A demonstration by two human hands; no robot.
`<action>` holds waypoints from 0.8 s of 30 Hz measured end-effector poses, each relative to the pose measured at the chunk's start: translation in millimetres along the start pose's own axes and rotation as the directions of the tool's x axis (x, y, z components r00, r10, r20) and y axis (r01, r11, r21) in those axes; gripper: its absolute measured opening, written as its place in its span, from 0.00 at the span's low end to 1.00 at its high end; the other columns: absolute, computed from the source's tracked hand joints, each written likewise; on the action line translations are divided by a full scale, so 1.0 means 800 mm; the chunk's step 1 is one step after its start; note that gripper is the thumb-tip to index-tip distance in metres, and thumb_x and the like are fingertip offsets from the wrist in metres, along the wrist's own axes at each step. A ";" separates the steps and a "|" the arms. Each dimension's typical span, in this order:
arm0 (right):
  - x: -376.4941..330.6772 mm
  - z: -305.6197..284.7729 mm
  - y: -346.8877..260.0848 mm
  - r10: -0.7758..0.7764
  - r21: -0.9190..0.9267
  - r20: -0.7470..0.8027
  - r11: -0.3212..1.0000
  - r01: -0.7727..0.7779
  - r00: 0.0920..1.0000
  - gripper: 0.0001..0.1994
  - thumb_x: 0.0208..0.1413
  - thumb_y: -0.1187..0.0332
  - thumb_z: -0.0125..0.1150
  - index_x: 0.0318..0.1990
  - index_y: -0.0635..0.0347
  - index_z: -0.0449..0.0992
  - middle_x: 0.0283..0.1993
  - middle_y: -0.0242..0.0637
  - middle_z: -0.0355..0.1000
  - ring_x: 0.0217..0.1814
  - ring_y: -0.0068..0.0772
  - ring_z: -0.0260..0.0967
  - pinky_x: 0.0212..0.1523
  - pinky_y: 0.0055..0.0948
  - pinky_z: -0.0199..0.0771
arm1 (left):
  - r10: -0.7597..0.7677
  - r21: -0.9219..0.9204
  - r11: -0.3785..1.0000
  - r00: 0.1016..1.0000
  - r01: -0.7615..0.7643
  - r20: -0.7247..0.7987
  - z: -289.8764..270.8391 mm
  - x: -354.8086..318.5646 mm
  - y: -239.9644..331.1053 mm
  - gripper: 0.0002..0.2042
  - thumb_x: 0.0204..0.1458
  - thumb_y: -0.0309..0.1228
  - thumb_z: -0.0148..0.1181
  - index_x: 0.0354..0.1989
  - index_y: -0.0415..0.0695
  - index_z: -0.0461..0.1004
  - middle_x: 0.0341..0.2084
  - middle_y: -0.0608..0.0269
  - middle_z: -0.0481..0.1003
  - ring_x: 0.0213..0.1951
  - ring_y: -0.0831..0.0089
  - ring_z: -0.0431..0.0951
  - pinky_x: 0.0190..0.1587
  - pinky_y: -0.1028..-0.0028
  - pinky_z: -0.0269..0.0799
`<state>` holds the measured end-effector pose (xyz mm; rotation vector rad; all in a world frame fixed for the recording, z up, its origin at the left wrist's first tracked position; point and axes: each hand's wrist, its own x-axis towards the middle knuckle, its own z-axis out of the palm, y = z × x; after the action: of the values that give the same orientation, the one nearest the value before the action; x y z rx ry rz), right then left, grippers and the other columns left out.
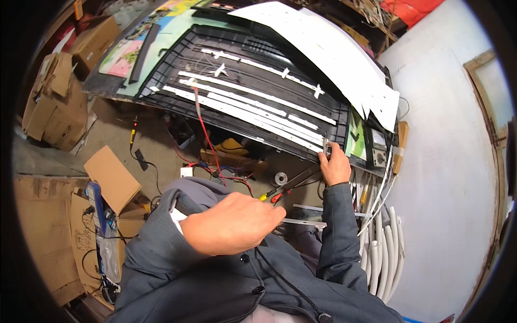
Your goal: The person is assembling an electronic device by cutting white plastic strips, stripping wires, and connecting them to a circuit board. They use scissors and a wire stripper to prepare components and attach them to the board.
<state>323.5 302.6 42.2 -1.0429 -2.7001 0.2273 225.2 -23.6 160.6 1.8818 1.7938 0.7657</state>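
Note:
My left hand [234, 223] is closed in front of my jacket. A thin, pale strip [304, 222] sticks out from its finger side toward the right, and the fingers hide its other end. My right hand [335, 166] reaches to the near right corner of a large black panel frame [215, 119], thumb and fingers bent together. A small greyish piece [325, 144] shows at those fingertips, too small to name. Long white LED strips [253, 119] lie in rows inside the frame, their right ends close to my right hand.
A large white sheet [328, 48] leans over the frame's far side. An analog multimeter [379, 148] stands at its right. Below lie a solder spool [280, 178] and red wires [207, 132]. White tubes [388, 253] stand by the wall; cardboard boxes [56, 107] are at left.

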 end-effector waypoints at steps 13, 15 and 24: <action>0.004 0.004 -0.043 -0.379 0.347 0.023 0.871 0.348 0.925 0.12 0.50 0.72 0.70 0.44 0.57 0.81 0.35 0.41 0.76 0.38 0.44 0.73 0.41 0.36 0.73 | -0.024 0.336 0.940 0.995 0.057 -0.102 0.023 -0.006 0.002 0.07 0.49 0.27 0.56 0.36 0.42 0.70 0.24 0.66 0.72 0.30 0.67 0.78 0.34 0.70 0.72; 0.011 0.005 -0.044 -0.456 0.346 0.033 0.840 0.417 0.890 0.09 0.51 0.72 0.68 0.42 0.58 0.82 0.34 0.42 0.76 0.39 0.45 0.73 0.42 0.37 0.72 | -0.021 0.351 0.935 0.994 0.056 -0.104 0.025 -0.007 0.003 0.06 0.49 0.28 0.56 0.34 0.43 0.70 0.23 0.66 0.72 0.30 0.67 0.78 0.34 0.70 0.72; 0.070 0.017 -0.034 -0.450 0.178 -0.116 0.867 0.465 0.885 0.06 0.55 0.73 0.63 0.39 0.57 0.81 0.38 0.42 0.75 0.44 0.47 0.72 0.45 0.41 0.73 | -0.001 0.310 0.950 0.991 0.043 -0.134 0.026 -0.009 0.001 0.07 0.50 0.28 0.56 0.36 0.42 0.69 0.24 0.65 0.72 0.32 0.67 0.78 0.38 0.69 0.72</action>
<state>262.0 319.6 44.2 -0.3251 -2.6922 0.3555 239.5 -29.7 144.6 2.0431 2.1211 0.6410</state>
